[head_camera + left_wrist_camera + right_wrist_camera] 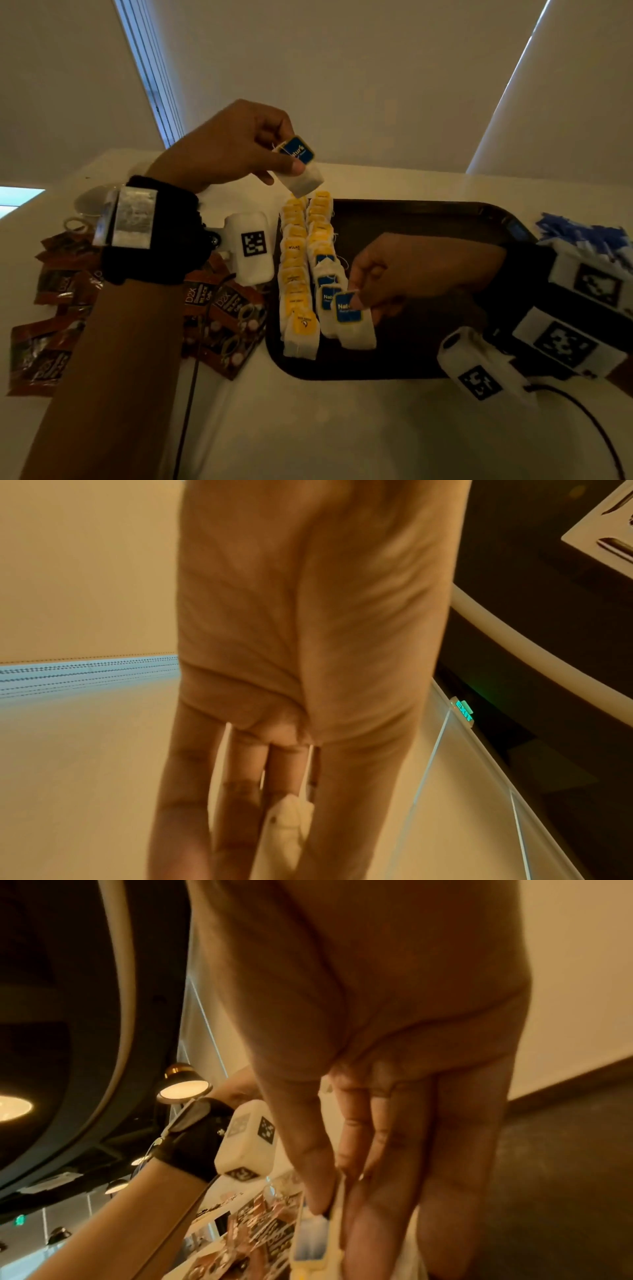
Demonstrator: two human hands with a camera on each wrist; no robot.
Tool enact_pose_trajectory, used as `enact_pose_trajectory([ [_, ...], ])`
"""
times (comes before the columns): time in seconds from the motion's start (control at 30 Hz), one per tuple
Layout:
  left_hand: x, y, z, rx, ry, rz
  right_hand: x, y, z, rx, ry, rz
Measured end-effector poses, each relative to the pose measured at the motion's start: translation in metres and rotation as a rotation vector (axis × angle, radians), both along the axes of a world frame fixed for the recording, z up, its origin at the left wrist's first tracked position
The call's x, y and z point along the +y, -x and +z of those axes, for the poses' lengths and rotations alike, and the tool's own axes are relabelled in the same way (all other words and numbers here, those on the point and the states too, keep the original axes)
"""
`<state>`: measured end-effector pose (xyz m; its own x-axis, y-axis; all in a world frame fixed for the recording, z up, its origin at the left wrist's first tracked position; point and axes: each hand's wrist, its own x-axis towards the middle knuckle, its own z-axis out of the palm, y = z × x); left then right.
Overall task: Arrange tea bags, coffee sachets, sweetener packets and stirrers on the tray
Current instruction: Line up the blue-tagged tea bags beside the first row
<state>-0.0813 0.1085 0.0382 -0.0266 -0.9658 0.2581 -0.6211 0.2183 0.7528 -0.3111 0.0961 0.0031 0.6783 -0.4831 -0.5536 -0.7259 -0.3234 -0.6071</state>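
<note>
- The left hand (239,144) is hovering above the far left corner of the dark tray (428,219), its thumb and fingers pinching a blue-tagged tea bag (301,171) that is hanging clear of the tray.
- The right hand (404,274) is reaching over the tray from its right side, its fingertips gripping the blue tag of another tea bag (352,325), which is standing at the near end of the right-hand row.
- Two rows of tea bags are lying along the tray's left edge: the yellow-tagged row (294,274) is sitting closest to that edge, and the second row (322,246) is running just beside it, yellow tags at the far end and blue tags at the near end.
- Brown coffee sachets (219,318) are lying in a loose heap on the desk (342,428), left of the tray.
- A pile of blue and white packets (582,236) is sitting off the tray's far right corner.
- A white cup (89,202) is standing on the desk, well left of the tray.
</note>
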Motion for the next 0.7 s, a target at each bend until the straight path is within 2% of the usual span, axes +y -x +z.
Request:
enact_pose_trajectory([
  [0.13,0.001,-0.004,0.003,0.027,0.026,-0.002,-0.003,-0.007,-0.01,0.068,-0.12,0.007],
  [0.5,0.0,-0.005,0.006,0.033,0.037,-0.027,-0.014,-0.03,-0.025,0.231,0.063,0.005],
  [0.7,-0.001,-0.005,0.005,0.024,0.035,-0.014,-0.016,-0.034,-0.028,0.198,0.059,-0.032],
])
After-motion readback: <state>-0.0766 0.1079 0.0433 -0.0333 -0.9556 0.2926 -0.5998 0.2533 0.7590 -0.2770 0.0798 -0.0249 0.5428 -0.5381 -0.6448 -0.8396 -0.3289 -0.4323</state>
